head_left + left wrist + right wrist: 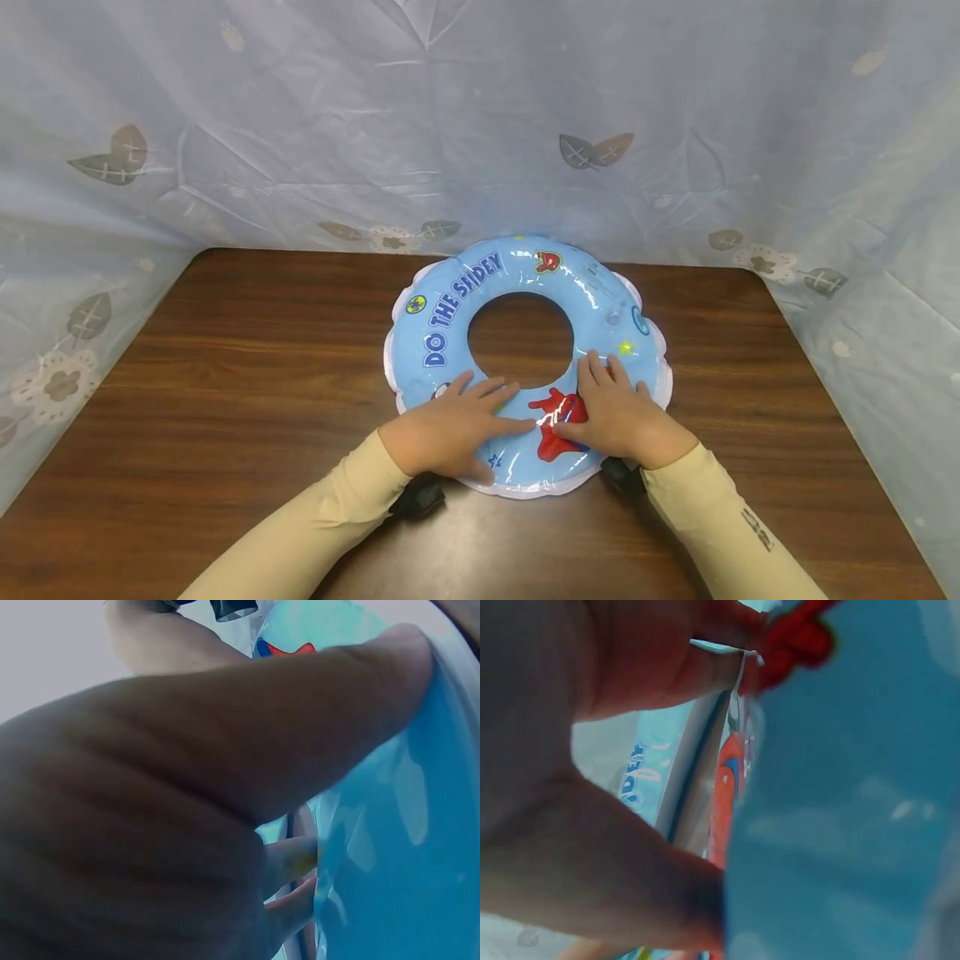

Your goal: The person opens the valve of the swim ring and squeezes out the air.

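Note:
A light blue inflatable swim ring (450, 287) with a white scalloped rim lies flat on the brown wooden table. It carries blue lettering, small badges and a red cartoon figure near its front. My left hand (453, 425) rests on the ring's front left part with fingers spread. On the front right part, beside the red figure, my right hand (618, 417) presses with its fingers extended. Close up in the left wrist view, the thumb (352, 697) lies along the blue vinyl. The right wrist view shows the right hand (645, 667) touching the same ring (840, 787).
The wooden table (247, 375) extends on both sides of the ring. Behind it and along both sides hangs a pale curtain (480, 125) printed with leaves and flowers. Dark wrist cameras (417, 498) sit under the cream sleeves (330, 517).

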